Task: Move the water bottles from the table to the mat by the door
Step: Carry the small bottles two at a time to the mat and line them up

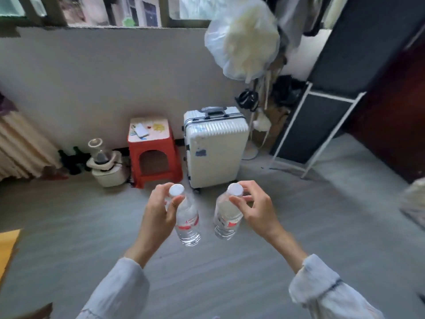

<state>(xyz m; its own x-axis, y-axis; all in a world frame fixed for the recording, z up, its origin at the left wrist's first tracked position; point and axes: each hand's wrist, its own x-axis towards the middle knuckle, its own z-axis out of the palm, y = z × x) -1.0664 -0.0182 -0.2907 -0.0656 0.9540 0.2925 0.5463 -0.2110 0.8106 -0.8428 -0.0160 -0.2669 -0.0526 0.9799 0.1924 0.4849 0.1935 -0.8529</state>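
Observation:
Two clear water bottles with white caps and red labels hang in the air above the grey floor. My left hand grips the neck of the left bottle just under its cap. My right hand pinches the neck of the right bottle the same way. Both bottles dangle nearly upright, a little apart from each other. No table, mat or door shows in this view.
Ahead against the wall stand a red plastic stool, a cream suitcase and a small white appliance. A dark fabric rack with white frame is at the right. A yellow edge shows at the left.

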